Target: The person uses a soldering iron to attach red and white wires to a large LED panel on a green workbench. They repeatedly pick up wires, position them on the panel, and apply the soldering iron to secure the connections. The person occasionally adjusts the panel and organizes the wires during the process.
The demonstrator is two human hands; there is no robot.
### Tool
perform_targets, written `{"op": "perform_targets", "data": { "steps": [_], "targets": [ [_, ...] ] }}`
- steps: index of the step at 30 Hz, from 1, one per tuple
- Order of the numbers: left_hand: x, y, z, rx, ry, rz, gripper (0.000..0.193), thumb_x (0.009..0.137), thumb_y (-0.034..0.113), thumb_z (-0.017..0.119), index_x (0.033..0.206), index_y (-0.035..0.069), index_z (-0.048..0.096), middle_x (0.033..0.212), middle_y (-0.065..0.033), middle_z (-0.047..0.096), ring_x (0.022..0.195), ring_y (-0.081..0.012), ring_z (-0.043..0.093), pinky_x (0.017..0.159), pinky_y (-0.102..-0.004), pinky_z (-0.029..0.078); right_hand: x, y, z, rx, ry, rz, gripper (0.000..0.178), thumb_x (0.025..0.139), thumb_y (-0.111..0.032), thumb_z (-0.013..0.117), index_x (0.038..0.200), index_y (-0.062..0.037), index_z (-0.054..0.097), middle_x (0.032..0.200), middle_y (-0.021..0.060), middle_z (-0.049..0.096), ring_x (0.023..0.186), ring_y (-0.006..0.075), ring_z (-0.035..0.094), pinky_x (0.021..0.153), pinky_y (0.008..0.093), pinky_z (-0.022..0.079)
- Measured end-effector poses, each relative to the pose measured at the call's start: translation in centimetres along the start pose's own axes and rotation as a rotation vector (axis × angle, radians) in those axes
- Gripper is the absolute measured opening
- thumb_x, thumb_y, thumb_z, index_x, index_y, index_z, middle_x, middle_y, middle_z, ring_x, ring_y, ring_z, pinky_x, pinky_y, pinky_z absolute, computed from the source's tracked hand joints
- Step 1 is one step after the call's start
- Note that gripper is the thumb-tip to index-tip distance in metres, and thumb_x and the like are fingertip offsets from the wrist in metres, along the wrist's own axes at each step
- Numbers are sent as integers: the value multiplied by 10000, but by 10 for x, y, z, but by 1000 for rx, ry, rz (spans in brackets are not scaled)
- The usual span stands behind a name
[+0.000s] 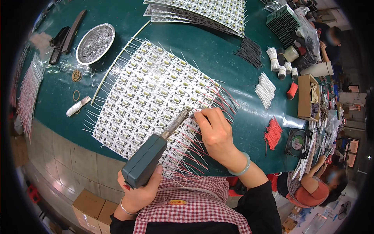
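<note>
My left hand (142,191) is wrapped round the dark green body of a soldering gun (145,160). Its metal tip reaches up and right onto a white panel of circuit boards (134,91) covered with rows of small yellow parts. Close to that tip, my right hand (214,130) is closed in a pinch at the panel's right side; whatever its fingertips hold is too small to make out. Red wires (191,158) and white wires stick out along the panel's right edge. Thin white wires also fringe its left edge.
Stacked panels (198,17) lie at the far side. A metal bowl (95,43) of solder scraps stands far left. Rightward are black wires (249,52), white wires (265,90), red wires (273,133), a small fan (298,142) and a cardboard box (307,97). Two people work at right.
</note>
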State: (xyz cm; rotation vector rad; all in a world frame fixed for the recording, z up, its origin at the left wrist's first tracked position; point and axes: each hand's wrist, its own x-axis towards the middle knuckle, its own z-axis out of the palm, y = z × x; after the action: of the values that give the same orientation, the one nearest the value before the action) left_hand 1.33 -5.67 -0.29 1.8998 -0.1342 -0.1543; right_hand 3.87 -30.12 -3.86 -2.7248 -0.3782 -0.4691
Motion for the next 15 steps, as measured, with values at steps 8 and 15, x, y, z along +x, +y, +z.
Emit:
{"op": "perform_targets", "data": {
  "steps": [8, 15],
  "targets": [
    [-10, -1, -5, -102, 23, -203, 208, 791, 65, 782, 967, -23, 716, 839, -94, 705, 669, -157, 665, 629, -280, 528, -7, -8, -8, 57, 52, -48, 341, 699, 11, 650, 1033, 77, 642, 942, 139, 600, 820, 280, 586, 683, 353, 512],
    [-7, -4, -8, -24, -87, -96, 203, 797, 16, 750, 976, -64, 698, 909, -134, 688, 727, -182, 666, 625, -289, 523, -12, -10, -2, 83, -7, -37, 347, 707, 27, 658, 1049, 81, 642, 949, 137, 594, 812, 275, 580, 667, 336, 510]
  ]
}}
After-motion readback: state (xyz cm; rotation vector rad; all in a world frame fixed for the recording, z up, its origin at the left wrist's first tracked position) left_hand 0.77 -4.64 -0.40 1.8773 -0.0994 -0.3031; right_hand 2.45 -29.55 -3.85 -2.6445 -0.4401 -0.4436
